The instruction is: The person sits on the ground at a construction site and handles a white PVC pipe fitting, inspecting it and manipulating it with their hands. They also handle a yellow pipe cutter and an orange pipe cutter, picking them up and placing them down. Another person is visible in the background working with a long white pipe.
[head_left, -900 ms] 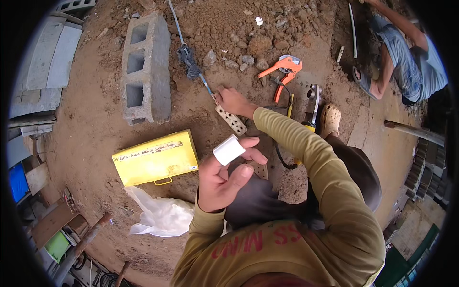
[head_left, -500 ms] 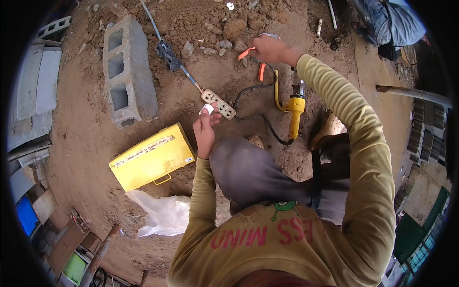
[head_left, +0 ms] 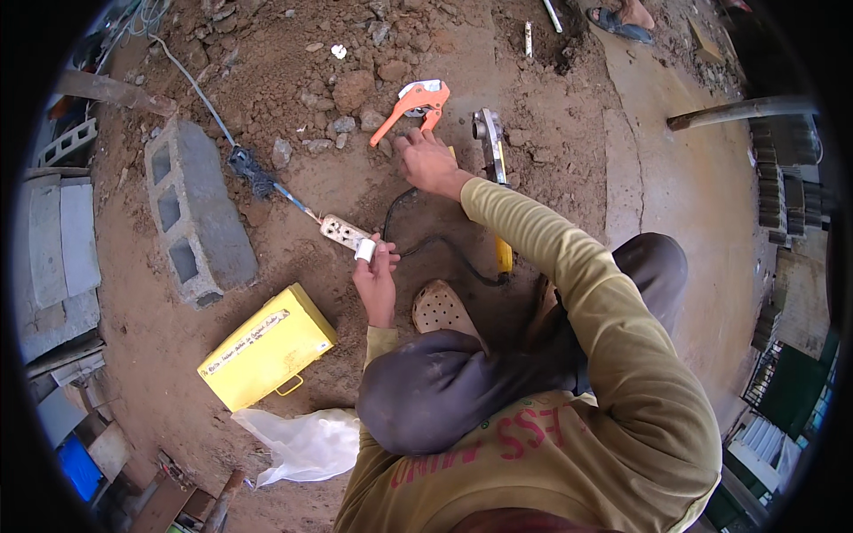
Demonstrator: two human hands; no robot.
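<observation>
My left hand [head_left: 375, 282] pinches a small white plastic pipe fitting [head_left: 365, 250] above the end of a dirty white power strip [head_left: 341, 230]. Further out, my right hand [head_left: 428, 163] has its fingers loosely apart, by the handles of an orange pipe cutter [head_left: 413, 107] on the soil. Whether the fingertips touch the cutter is hard to see. Right of that hand stands a yellow-handled pipe welding iron [head_left: 504, 256] with a metal head; my right forearm covers its middle. A black cord [head_left: 442, 238] curves between it and the strip.
On the left are a grey hollow block [head_left: 203, 213], a yellow metal case [head_left: 267, 346] and a white plastic bag [head_left: 306, 440]. A blue cable [head_left: 197, 89] runs to the strip. Rubble [head_left: 355, 89] lies ahead. A person's sandalled foot [head_left: 622, 24] shows at the far right.
My right hand has let go of the orange cutter, which now lies on the ground, and has drawn back toward me. My left hand keeps the white fitting. The view has shifted.
</observation>
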